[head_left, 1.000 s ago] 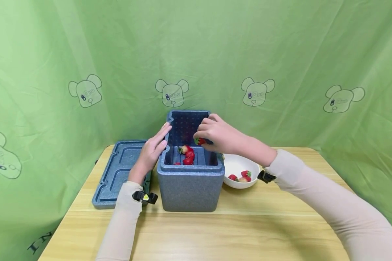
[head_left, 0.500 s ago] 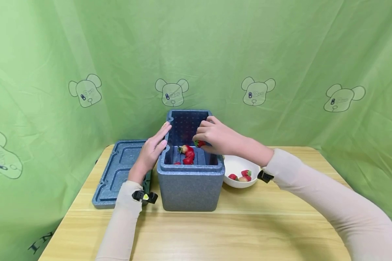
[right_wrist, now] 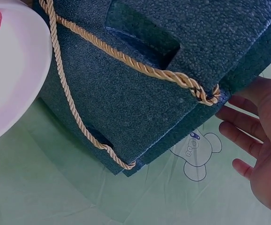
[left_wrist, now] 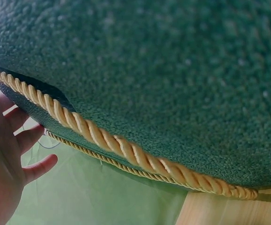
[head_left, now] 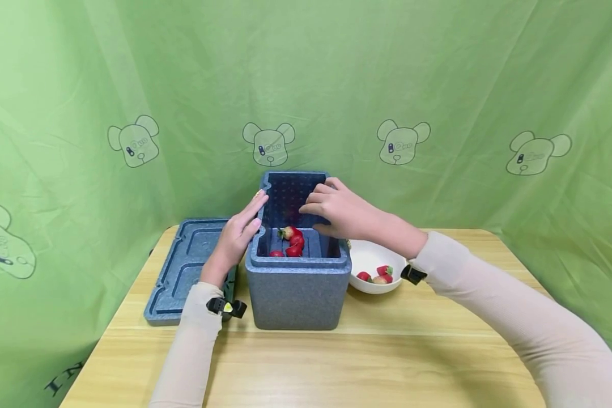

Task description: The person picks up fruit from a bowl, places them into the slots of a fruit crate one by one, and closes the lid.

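A deep grey-blue foam box [head_left: 296, 300] stands without its lid in the middle of the table. Several red strawberries [head_left: 296, 241] lie on its floor, towards the left. My left hand [head_left: 234, 233] rests against the left rim with its fingers straight. Over the right rim reaches my right hand [head_left: 344, 212], its fingers loosely bent above the inside and nothing seen between them. In the right wrist view, that hand's fingers [right_wrist: 241, 138] are at the box edge, near a twisted gold cord [right_wrist: 145, 69]. A similar cord [left_wrist: 95, 133] crosses the box side in the left wrist view.
A white bowl [head_left: 364, 258] with several strawberries [head_left: 381, 279] sits right of the box, under my right forearm. Left of the box lies its grey-blue lid [head_left: 196, 249]. A green curtain [head_left: 336, 73] hangs behind the wooden table [head_left: 387, 362].
The strawberry that my right hand pinched is gone from its fingers, which have parted. At the box's front left, a strawberry shows more than before. My left hand stays in place.
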{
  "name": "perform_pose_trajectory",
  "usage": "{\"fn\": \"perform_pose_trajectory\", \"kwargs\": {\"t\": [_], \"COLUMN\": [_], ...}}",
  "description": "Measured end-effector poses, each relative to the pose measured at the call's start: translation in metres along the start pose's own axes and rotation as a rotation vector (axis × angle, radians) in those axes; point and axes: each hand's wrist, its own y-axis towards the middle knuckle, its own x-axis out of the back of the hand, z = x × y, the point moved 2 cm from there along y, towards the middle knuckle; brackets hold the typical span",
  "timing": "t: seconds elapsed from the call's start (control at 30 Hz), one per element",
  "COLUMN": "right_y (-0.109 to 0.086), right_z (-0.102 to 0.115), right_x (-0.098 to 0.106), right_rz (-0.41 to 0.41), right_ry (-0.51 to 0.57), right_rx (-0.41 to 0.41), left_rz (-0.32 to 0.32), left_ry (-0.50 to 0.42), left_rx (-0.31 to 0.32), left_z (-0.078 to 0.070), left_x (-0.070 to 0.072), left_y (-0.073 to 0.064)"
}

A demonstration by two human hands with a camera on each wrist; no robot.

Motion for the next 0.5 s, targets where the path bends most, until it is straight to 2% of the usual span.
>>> {"fn": "perform_pose_trajectory", "kwargs": {"t": [0.27,0.5], "right_y": [-0.0022,-0.0092], "right_z": [-0.0017,-0.0077], "right_x": [0.0041,0.004], "right_rz": [-0.023,-0.078], "right_ry": [0.031,0.076], "right_rx": [-0.016,-0.051], "left_rz": [-0.001,0.001], "left_ry": [0.001,-0.007], "left_rx": [0.002,0.002], "left_z": [0.0001,0.0009], "left_x": [0.0002,-0.0003], "left_y": [-0.0008,-0.0005]}}
